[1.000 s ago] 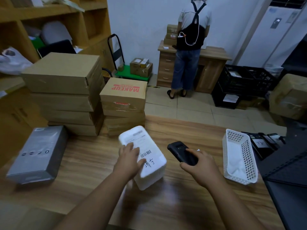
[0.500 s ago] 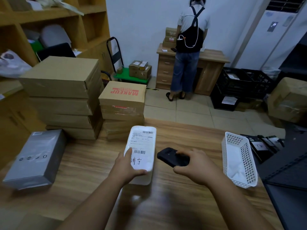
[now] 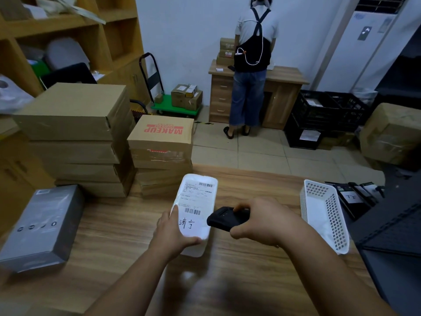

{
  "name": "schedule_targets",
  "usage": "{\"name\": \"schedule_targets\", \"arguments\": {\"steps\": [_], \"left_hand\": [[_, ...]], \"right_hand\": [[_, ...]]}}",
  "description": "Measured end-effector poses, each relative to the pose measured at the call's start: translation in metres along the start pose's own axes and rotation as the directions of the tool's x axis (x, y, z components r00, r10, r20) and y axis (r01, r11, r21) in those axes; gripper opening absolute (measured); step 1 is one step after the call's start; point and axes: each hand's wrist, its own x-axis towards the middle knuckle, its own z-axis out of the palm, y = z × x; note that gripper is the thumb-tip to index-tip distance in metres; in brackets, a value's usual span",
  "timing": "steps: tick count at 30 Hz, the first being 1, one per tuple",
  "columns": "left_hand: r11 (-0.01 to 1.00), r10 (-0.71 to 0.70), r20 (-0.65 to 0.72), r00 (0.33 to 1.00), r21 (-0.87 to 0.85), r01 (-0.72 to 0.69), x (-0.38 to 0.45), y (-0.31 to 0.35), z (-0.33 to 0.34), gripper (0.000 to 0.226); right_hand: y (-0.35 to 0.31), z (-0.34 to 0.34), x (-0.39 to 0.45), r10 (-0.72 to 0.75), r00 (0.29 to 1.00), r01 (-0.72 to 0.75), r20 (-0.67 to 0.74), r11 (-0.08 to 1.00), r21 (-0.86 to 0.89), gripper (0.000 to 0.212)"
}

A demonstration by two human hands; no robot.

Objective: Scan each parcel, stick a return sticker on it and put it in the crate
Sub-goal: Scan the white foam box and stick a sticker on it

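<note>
Head view, parcel: the white parcel [image 3: 194,208] is held just over the table [image 3: 118,226], label up.
Left hand [image 3: 173,233]: its grip is closed round the parcel's near end.
Right hand [image 3: 264,221]: its grip is closed on the black scanner [image 3: 224,218], right beside the parcel.
Doing it well: I think the scanner should aim at the barcode and the parcel be held flat.
Around: brown boxes [image 3: 159,142], a grey box [image 3: 43,224], a white basket [image 3: 325,215]. Nothing is in the way.

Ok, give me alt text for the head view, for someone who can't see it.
A left hand holds a white parcel label-up over a wooden table while the right hand grips a black scanner beside it. Cardboard boxes are stacked to the left, a white basket sits to the right, and a person stands at a desk behind.
</note>
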Motion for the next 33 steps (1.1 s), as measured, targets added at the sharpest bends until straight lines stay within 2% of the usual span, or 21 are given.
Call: {"name": "schedule_targets", "arguments": {"steps": [4, 7, 11, 15, 19, 21, 23, 26, 28, 31, 33], "left_hand": [[0.998, -0.051, 0.033, 0.998, 0.039, 0.05, 0.0, 0.004, 0.0, 0.13], [0.995, -0.039, 0.008, 0.999, 0.088, 0.038, -0.004, 0.005, 0.002, 0.117], [0.995, 0.006, -0.029, 1.0, 0.095, -0.003, -0.004, 0.003, 0.007, 0.109], [0.996, -0.002, -0.045, 0.999, 0.085, 0.006, -0.004, 0.005, 0.013, 0.107], [0.996, -0.024, -0.045, 0.999, 0.083, 0.028, -0.006, 0.007, 0.015, 0.104], [0.997, -0.034, -0.054, 0.998, 0.07, 0.037, -0.006, 0.008, 0.016, 0.104], [0.997, -0.049, -0.064, 0.997, 0.055, 0.053, -0.005, 0.007, 0.017, 0.103], [0.997, -0.055, -0.082, 0.995, 0.048, 0.06, -0.004, 0.005, 0.02, 0.102], [0.997, -0.058, -0.093, 0.994, 0.042, 0.062, -0.003, 0.005, 0.023, 0.102], [0.997, -0.06, -0.104, 0.993, 0.041, 0.065, -0.001, 0.009, 0.026, 0.101], [0.997, -0.067, -0.106, 0.992, 0.035, 0.071, -0.001, 0.01, 0.027, 0.101]], "right_hand": [[0.024, 0.019, 0.024, 0.021, 0.995, -0.02, -0.102, 1.0, 0.012, 0.059], [0.048, 0.061, 0.05, 0.083, 0.981, -0.079, -0.176, 0.996, 0.03, 0.063], [0.074, 0.136, 0.073, 0.116, 0.979, -0.108, -0.169, 0.993, 0.056, 0.067], [0.09, 0.196, 0.084, 0.101, 0.989, -0.106, -0.109, 0.993, -0.042, 0.066], [0.099, 0.229, 0.093, 0.089, 0.991, -0.1, -0.101, 0.988, -0.114, 0.064], [0.103, 0.236, 0.096, 0.048, 0.994, -0.062, -0.098, 0.986, -0.152, 0.064], [0.111, 0.232, 0.102, 0.019, 0.99, -0.03, -0.139, 0.997, -0.074, 0.062], [0.14, 0.209, 0.119, 0.17, 0.939, -0.117, -0.299, 0.975, 0.187, 0.054], [0.168, 0.192, 0.13, 0.286, 0.893, -0.219, -0.348, 0.951, 0.219, 0.048], [0.2, 0.173, 0.142, 0.363, 0.903, -0.356, -0.231, 0.932, 0.071, 0.049], [0.209, 0.168, 0.15, 0.378, 0.915, -0.381, -0.143, 0.925, 0.005, 0.047]]}}
